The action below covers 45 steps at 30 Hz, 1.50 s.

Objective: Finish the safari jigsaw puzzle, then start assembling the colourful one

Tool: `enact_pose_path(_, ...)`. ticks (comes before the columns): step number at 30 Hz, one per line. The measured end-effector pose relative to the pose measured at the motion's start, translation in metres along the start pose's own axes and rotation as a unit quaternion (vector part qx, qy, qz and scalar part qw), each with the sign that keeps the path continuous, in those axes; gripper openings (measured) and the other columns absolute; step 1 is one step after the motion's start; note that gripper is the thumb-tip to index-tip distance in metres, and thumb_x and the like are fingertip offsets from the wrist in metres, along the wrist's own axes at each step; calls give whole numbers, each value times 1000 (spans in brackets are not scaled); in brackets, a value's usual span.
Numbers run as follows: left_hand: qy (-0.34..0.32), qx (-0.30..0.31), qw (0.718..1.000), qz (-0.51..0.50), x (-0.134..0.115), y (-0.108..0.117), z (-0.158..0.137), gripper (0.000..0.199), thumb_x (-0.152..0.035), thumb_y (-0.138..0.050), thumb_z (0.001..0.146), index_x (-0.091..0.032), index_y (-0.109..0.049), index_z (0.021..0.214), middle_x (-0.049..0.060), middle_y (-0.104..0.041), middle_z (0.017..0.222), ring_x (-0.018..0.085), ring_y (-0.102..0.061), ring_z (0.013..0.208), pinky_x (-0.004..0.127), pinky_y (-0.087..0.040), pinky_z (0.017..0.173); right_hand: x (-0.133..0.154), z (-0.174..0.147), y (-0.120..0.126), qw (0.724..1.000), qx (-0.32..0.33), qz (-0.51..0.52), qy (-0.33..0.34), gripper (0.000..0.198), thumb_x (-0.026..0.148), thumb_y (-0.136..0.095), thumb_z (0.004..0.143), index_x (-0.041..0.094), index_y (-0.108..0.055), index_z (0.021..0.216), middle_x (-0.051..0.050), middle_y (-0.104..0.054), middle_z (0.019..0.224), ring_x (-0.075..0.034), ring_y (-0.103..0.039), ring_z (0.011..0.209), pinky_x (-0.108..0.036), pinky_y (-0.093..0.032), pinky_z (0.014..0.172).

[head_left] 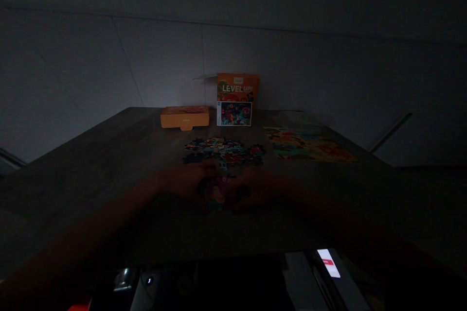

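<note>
Puzzle section (218, 193) sits on the bench (146, 148), nearer me than the loose pile (231, 146). I judge we're fitting pieces: my left hand (185, 180) and right hand (260, 183) flank it, partly curled, grip too dark to tell. Next likely calls for careful aligning.

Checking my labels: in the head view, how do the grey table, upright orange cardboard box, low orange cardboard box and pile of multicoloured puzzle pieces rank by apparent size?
1. Grey table
2. Upright orange cardboard box and pile of multicoloured puzzle pieces: too alike to rank
3. Low orange cardboard box
</note>
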<state>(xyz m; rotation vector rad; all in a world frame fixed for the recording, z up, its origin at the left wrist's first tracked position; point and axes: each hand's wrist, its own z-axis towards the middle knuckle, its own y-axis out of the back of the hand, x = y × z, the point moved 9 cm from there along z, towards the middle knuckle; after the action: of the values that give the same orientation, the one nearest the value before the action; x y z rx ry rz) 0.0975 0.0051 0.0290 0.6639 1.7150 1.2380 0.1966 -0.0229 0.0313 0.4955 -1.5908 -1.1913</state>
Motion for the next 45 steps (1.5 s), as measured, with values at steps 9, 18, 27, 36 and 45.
enact_pose_path(9,14,11,1000,9,-4,-1,0,86,-54,-80,62,-22,-50,136,8,-47,136,28,-50,121,34,-41,102,2,1,-4,999,-8,-38,4,44,50,-73,76,23,-68,111,-1,-71,79,-13,-63,66,-21,-40,60)
enact_pose_path(18,6,4,1000,5,-2,-4,3,86,-51,-82,61,-22,-51,135,9,-51,134,28,-53,118,32,-43,98,7,4,-5,998,-16,-55,31,38,45,-72,77,20,-71,105,-1,-71,75,-11,-62,61,-21,-39,57)
enact_pose_path(27,-4,2,1000,4,-2,-4,4,83,-53,-80,62,-21,-52,134,9,-50,133,28,-52,118,33,-42,98,6,5,-6,999,-8,-10,30,36,41,-73,76,19,-72,104,0,-72,77,-11,-63,63,-19,-41,58)
enact_pose_path(36,-15,1,1000,-17,-5,-4,3,79,-48,-84,61,-23,-57,131,8,-52,129,26,-54,113,33,-44,95,6,5,-5,1000,-1,11,6,40,41,-75,75,19,-70,108,-2,-73,84,-11,-65,69,-20,-43,62)
enact_pose_path(45,-111,-8,991,-80,-22,-6,6,29,-36,-77,75,-26,-75,103,5,-65,108,18,-59,97,24,-47,81,6,5,-8,998,-6,46,50,31,39,-72,80,20,-73,105,-2,-75,87,-10,-65,68,-19,-41,62)
